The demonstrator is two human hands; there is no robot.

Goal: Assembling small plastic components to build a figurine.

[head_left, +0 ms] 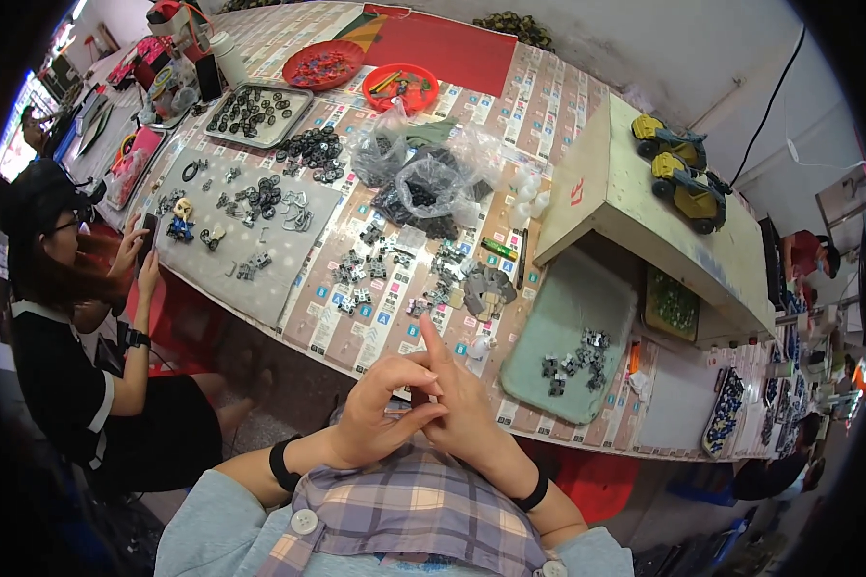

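Note:
In front of my apron, at the near edge of the table, my two hands are together. My left hand (380, 392) is closed, its thumb and fingertips pressed against the fingers of my right hand (464, 406). The right index finger is stretched out toward the table, while its other fingers are partly hidden behind the left hand. No part or tool shows in either hand. Just beyond the fingertips are small grey plastic parts (443, 279) and darker grey-brown pieces (488, 291). A small clear bag (481, 346) lies close by.
A green tray (518, 377) with grey parts sits at right, below a box-like shelf (635, 207) bearing toy vehicles (688, 197). Black parts in plastic bags (423, 192), a metal tray of wheels (258, 113) and red dishes (399, 88) stand farther back. At left sits a person (63, 327) holding a phone.

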